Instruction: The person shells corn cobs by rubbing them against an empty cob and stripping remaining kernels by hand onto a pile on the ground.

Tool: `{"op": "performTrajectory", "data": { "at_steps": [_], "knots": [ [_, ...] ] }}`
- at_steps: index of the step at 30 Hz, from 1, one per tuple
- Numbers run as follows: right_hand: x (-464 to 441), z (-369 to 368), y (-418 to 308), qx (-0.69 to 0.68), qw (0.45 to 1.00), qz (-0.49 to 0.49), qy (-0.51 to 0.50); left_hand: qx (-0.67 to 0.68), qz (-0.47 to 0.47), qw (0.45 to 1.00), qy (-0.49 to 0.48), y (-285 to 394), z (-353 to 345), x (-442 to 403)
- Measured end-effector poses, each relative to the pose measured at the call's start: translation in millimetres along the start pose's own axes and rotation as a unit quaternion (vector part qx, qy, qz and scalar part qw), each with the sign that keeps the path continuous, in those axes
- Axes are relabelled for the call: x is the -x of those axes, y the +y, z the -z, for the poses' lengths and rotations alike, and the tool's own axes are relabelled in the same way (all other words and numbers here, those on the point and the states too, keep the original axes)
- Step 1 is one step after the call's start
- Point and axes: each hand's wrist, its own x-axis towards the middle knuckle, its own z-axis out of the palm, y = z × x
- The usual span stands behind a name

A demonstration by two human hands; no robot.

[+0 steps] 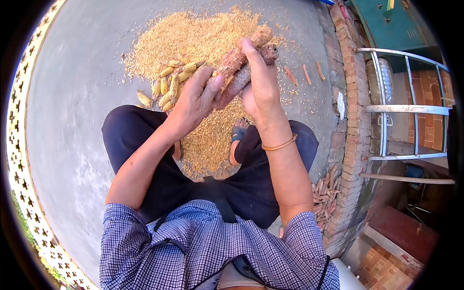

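My left hand is closed around the near end of a corncob, its thumb pressed along it. The cob is reddish and mostly bare, with a yellow kernel by my thumb. Pressed against it is a darker, greyish cob. My right hand wraps both cobs from the right, its thumb over the top; some of its fingers are hidden. Below the hands, unshelled yellow corn ears lie in a small heap on the floor. Loose kernels spread behind them.
More kernels lie between my feet. Several bare cobs rest on the concrete floor at right, with a cob pile by the brick edging. A metal ladder-like frame stands beyond it. A perforated wall borders the left.
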Motion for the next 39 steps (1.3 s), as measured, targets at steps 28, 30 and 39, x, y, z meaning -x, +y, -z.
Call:
{"op": "performTrajectory", "data": {
  "at_steps": [28,30,39],
  "knots": [
    [6,-24,25,0.094,0.979,0.044,0.175,-0.163,-0.038,0.984,0.064,14,-22,0],
    [2,-19,35,0.161,0.961,0.144,0.175,-0.079,-0.064,0.992,0.080,11,-29,0],
    [2,-15,18,0.096,0.991,0.074,0.057,0.293,0.166,0.941,-0.022,30,0,1]
  ]
}}
